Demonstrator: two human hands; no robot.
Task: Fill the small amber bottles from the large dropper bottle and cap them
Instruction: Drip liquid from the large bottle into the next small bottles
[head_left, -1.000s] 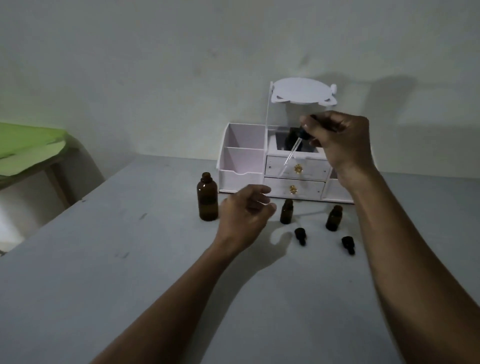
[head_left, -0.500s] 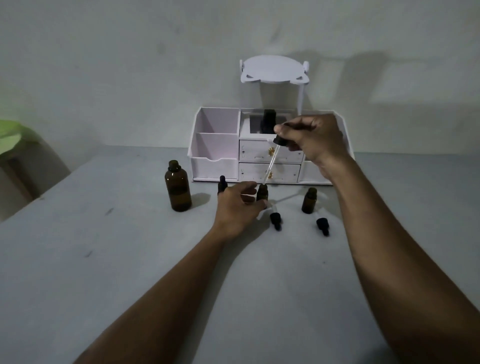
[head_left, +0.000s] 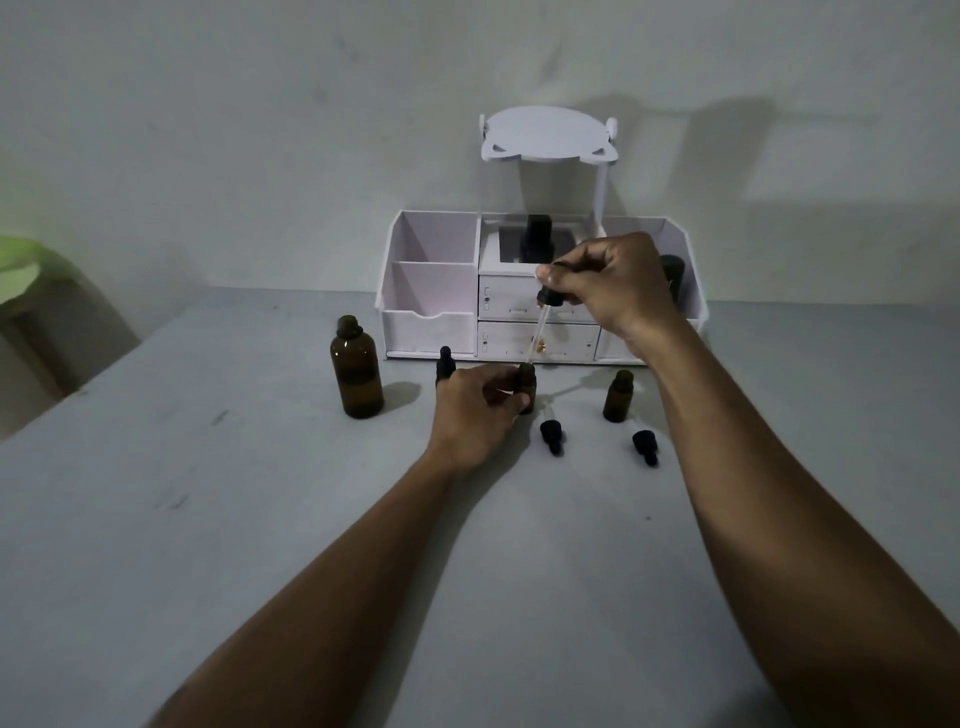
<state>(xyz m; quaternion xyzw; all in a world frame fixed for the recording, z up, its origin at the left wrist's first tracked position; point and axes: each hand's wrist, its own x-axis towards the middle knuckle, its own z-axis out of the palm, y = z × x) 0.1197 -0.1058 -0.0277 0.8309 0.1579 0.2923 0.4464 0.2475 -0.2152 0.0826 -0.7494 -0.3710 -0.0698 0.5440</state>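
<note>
Head view: large amber dropper bottle (head_left: 357, 375) stands upright and uncapped on the grey desk (head_left: 260, 519), left of the work area, glass dark brown, neck open. Its dropper (head_left: 543, 322) is out of it: black bulb and collar pinched between thumb and fingers of the right hand (head_left: 613, 288), clear glass pipette hanging nearly vertical, slightly tilted, tip at the mouth of a small amber bottle (head_left: 527, 387). Cannot tell whether the tip is inside the neck or just above it. Left hand (head_left: 475, 410) is curled around that small bottle, fingers closed on its body, bottle upright on the desk.

Second small amber bottle (head_left: 618, 396) stands open to the right, apart from both hands. Two black caps (head_left: 551, 435) (head_left: 645, 446) lie on their sides in front of the small bottles. A capped small bottle (head_left: 444, 364) shows just behind the left hand. White drawer organizer (head_left: 431, 291) sits against the wall behind everything, a dark bottle (head_left: 536, 239) on its top tray.

Versus 0.5 s ago: pipette stood more slanted then, its tip short of the bottle; now it is steeper and lined up over the neck. Left hand has closed from loosely beside the bottle to gripping it. Large bottle, second small bottle and caps unchanged in layout.
</note>
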